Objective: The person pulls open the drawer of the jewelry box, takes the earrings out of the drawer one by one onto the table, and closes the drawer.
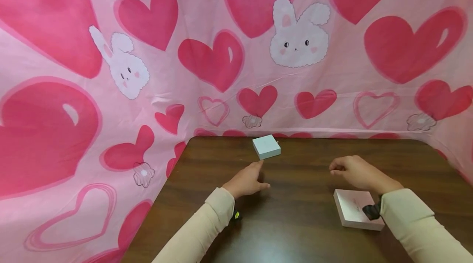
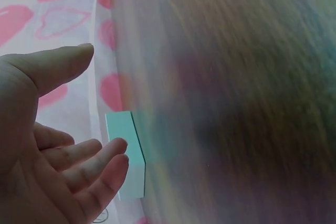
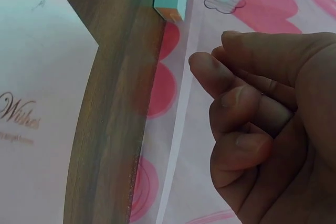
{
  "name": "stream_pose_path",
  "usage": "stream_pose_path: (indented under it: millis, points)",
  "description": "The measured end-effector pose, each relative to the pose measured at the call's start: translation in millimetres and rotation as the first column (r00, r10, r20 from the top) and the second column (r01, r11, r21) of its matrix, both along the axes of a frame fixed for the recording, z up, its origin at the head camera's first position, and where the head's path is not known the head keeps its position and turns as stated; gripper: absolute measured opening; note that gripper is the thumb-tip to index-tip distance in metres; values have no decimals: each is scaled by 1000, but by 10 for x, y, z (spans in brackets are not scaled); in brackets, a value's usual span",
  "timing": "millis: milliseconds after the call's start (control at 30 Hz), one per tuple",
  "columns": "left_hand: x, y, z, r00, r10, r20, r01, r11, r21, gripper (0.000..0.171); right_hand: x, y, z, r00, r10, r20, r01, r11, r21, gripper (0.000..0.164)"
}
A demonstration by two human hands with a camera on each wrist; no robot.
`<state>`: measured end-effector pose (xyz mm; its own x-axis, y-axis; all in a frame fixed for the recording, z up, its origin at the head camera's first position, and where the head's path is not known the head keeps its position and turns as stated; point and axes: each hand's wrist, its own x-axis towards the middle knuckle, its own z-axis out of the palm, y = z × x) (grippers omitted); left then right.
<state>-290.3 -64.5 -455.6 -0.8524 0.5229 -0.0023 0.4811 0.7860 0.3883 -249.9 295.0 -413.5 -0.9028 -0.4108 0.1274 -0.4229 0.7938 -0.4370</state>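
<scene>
We see our free left hand (image 1: 245, 179), thumb spread wide from the fingers, near the little mint box (image 1: 266, 146), which sits by the far edge of the brown counter (image 1: 295, 189). Our right hand (image 1: 360, 172) is free too, fingers loosely curled, near the pink box (image 1: 350, 209) that lies flat on the counter's right side

The left arm (image 1: 201, 230) is slanting inward and forward, its hand, the left hand (image 1: 246, 180), hovering palm inward. Its thumb (image 2: 58, 69) is sticking out well apart from the fingers (image 2: 102, 174), which are bending gently. The right arm (image 1: 425, 230) is angling inward from the other side; the right hand (image 1: 356, 170) is hovering with its fingers (image 3: 241, 156) curling loosely and its thumb (image 3: 273, 53) lying near the index fingertip.
</scene>
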Motion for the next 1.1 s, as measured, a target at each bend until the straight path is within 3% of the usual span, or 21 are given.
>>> stream_pose_path:
  millis: [600,900,1100]
  points:
    - [-113,-30,11,998,43,39,-44,998,45,87,-122,-93,-73,999,20,50,-17,999,-50,7]
    - [-304,-55,-2,996,89,2,-88,991,99,85,-212,-221,-54,995,18,99,-11,997,-70,6]
    - [-512,-75,0,987,156,-36,-150,980,127,84,-290,-312,-106,995,28,91,-19,994,-106,7]
